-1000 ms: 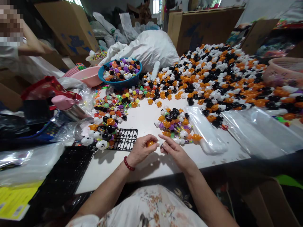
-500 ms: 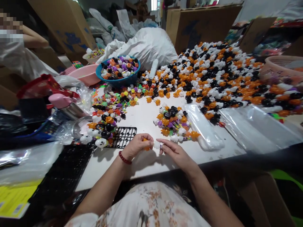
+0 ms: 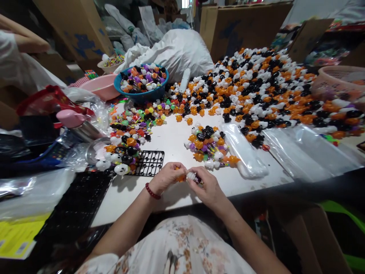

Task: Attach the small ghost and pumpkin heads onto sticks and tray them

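Over the white table (image 3: pixel 171 133), my two hands meet near its front edge. My left hand (image 3: pixel 169 178), with a red bead bracelet at the wrist, is closed on an orange piece (image 3: pixel 180 176). Fingers and thumb of my right hand (image 3: pixel 205 186) pinch a white piece (image 3: pixel 191 176) with a dark part beside it, touching the orange one. Just beyond lies a small heap of orange, black, white and purple pieces (image 3: pixel 207 142). A black grid tray (image 3: pixel 149 163) sits left of my hands, with ghost and pumpkin pieces piled at its left side.
A large mound of orange, black and white pieces (image 3: pixel 256 87) covers the back right. Clear plastic bags (image 3: pixel 308 148) lie at the right. Further back are a blue basin (image 3: pixel 142 95), a pink basin (image 3: pixel 99 86) and a pink-lidded flask (image 3: pixel 82 123). A person's arm (image 3: pixel 25 38) shows far left.
My right hand has moved left and closed around the white piece, its fingers now bent. Both hands have come together. The person at the far left has shifted slightly out of view.
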Motion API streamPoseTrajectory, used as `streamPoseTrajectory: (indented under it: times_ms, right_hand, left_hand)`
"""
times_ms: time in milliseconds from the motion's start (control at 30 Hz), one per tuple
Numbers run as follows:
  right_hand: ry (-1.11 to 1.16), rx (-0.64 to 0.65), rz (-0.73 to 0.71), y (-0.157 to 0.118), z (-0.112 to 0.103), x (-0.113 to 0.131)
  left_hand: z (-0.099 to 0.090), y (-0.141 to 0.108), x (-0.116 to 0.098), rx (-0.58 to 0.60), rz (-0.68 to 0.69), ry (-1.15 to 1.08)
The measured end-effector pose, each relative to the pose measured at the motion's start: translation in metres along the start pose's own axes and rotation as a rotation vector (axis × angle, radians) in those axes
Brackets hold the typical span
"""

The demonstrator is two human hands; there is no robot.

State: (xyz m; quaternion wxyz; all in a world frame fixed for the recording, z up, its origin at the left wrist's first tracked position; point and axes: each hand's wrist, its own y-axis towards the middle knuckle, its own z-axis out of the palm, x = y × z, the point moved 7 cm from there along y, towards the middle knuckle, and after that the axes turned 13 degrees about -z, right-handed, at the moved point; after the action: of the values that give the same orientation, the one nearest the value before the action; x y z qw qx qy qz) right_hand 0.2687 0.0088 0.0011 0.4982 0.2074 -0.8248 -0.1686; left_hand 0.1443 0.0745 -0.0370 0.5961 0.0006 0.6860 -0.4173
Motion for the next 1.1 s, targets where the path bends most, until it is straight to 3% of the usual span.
streamPoseTrajectory:
  times_ms: [133, 267, 500, 733, 933, 1100]
  right_hand:
    - [0.005, -0.038, -0.01, -0.002, -0.004, -0.007]
    - [0.039, -0.082, 0.071, -0.007, -0.006, -0.014]
    - [0.026, -0.102, 0.079, -0.006, -0.003, -0.009]
    - [0.02, -0.096, 0.125, -0.008, -0.002, -0.014]
    - [0.058, -0.011, 0.136, -0.008, 0.0, -0.012]
    - [0.154, 0.035, 0.274, -0.014, 0.006, -0.018]
  left_hand:
    - [-0.001, 0.006, 0.01, -0.01, -0.018, -0.126]
    - [-0.003, 0.01, 0.01, -0.1, 0.041, -0.293]
    - [0.005, 0.011, 0.013, -0.153, 0.124, -0.357]
    - [0.009, 0.008, 0.014, -0.23, 0.178, -0.228]
    - [0.005, 0.008, 0.013, -0.298, 0.18, -0.022]
    - [0.003, 0.01, 0.013, -0.29, 0.162, 0.121]
